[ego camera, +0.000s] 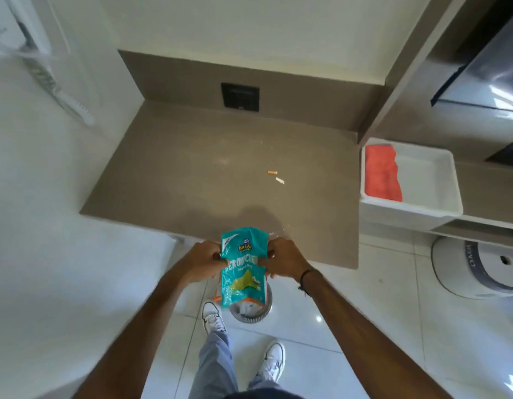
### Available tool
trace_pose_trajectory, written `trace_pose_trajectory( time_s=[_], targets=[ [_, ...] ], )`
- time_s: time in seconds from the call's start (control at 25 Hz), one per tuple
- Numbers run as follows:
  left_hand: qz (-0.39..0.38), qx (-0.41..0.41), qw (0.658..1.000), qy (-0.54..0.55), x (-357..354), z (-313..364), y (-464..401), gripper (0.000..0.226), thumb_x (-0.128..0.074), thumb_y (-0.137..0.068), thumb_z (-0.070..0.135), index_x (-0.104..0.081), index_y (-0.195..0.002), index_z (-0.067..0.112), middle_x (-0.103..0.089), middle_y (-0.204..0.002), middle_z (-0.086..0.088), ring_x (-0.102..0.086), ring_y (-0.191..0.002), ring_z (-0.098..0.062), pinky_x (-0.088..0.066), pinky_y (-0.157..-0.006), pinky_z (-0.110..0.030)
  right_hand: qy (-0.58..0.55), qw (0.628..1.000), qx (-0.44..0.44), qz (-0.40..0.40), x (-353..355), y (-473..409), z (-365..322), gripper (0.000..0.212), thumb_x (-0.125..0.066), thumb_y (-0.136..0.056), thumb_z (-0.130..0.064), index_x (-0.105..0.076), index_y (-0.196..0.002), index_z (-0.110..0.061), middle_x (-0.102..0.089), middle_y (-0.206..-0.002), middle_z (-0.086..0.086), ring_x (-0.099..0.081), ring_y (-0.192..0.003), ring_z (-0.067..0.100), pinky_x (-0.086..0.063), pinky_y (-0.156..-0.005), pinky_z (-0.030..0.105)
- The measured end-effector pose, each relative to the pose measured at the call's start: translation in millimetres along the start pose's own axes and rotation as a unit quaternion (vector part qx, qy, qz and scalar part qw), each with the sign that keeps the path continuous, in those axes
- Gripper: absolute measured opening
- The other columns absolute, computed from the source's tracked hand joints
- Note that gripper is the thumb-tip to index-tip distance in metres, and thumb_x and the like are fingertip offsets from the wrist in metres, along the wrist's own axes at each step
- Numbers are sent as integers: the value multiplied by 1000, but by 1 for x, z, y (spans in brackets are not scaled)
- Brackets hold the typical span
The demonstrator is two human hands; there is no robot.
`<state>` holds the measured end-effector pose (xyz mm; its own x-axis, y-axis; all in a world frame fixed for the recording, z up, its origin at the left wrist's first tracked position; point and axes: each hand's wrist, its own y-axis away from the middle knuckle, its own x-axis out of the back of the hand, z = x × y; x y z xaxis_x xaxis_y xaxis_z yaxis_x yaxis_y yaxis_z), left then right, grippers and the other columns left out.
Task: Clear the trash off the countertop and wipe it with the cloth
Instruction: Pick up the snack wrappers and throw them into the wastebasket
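A teal snack wrapper (pixel 241 266) hangs between my hands just past the front edge of the brown countertop (pixel 192 174). My left hand (pixel 205 262) grips its left side and my right hand (pixel 284 259) grips its right side. Below the wrapper a round metal bin (pixel 251 311) stands on the floor, partly hidden by it. An orange scrap (pixel 272 172) and a white scrap (pixel 280 180) lie on the counter's middle right, with small crumbs near the front edge. A red cloth (pixel 381 174) lies folded in a white tray (pixel 425 180) to the right.
A dark socket plate (pixel 240 97) sits in the counter's back wall. A white round appliance (pixel 476 269) stands on the tiled floor at the right. A white surface (pixel 48 197) borders the counter on the left. My feet in white shoes stand beside the bin.
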<state>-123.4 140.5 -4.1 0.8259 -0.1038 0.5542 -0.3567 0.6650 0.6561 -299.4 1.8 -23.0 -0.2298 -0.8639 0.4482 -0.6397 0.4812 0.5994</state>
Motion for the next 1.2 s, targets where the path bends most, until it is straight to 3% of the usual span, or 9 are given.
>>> trace_pose_trajectory(
  time_s=[0.08,0.24,0.44,0.56,0.72,0.8,0.88,1.04,1.2],
  targets=[
    [4,20,1000,-19,-37,-15,-4,16,-64,-87,17,-71,-90,3,-75,-75,-11,-74,-72,-26,-58,-70,-37,32,998,-24,51,-29,4,31,23,-70,-82,-18,-78,-101,-8,-78,-96,15,-74,-88,32,-61,-81,43],
    [62,53,995,-50,-124,-62,-49,20,-63,-89,18,-72,-91,0,-78,-97,-20,-73,-90,-35,-53,-68,-33,-5,989,-118,91,-106,-16,103,24,-63,-81,-20,-78,-98,-14,-79,-95,10,-72,-92,31,-60,-79,36],
    [110,78,991,-15,-238,-146,-156,30,-59,-90,25,-77,-92,0,-78,-97,-23,-74,-91,-38,-57,-80,-41,-35,969,-198,141,-193,-104,211,20,-64,-81,-15,-78,-92,-6,-78,-98,18,-71,-96,39,-60,-82,40],
    [93,101,991,1,-289,-189,-210,31,-66,-86,22,-77,-111,8,-79,-106,-21,-74,-102,-36,-56,-91,-36,-73,959,-229,151,-230,-148,265,24,-70,-77,-14,-80,-98,-11,-78,-103,14,-72,-101,34,-58,-87,31],
    [35,159,987,13,-322,-232,-238,70,-80,-75,14,-52,-139,10,-69,-129,-21,-64,-121,-39,-55,-98,-38,-85,963,-224,120,-252,-169,305,43,-76,-74,-17,-75,-117,-24,-76,-116,7,-69,-111,26,-55,-98,30],
    [19,191,981,-5,-314,-227,-227,67,-78,-78,18,-48,-137,5,-64,-132,-25,-61,-122,-42,-56,-96,-41,-95,962,-219,135,-245,-157,298,39,-78,-71,-30,-76,-110,-25,-77,-109,4,-71,-103,23,-54,-91,27],
    [29,162,986,-25,-294,-204,-197,52,-70,-82,18,-56,-131,7,-68,-129,-22,-64,-120,-40,-57,-95,-42,-97,965,-191,149,-227,-132,272,42,-73,-65,-45,-76,-102,-27,-77,-95,-2,-72,-90,18,-54,-83,25],
    [100,51,993,-30,-223,-118,-100,26,-61,-91,22,-69,-113,13,-76,-115,-13,-71,-107,-33,-61,-90,-44,-78,975,-140,151,-166,-56,193,25,-74,-74,-27,-74,-99,-28,-73,-83,-9,-73,-83,13,-54,-73,22],
    [157,-49,986,-34,-143,-37,-23,16,-58,-90,12,-73,-94,12,-79,-98,-9,-73,-90,-26,-62,-78,-39,-41,980,-83,174,-104,7,110,20,-70,-77,-21,-75,-95,-28,-77,-88,-8,-72,-83,12,-38,-60,8]
  ],
)
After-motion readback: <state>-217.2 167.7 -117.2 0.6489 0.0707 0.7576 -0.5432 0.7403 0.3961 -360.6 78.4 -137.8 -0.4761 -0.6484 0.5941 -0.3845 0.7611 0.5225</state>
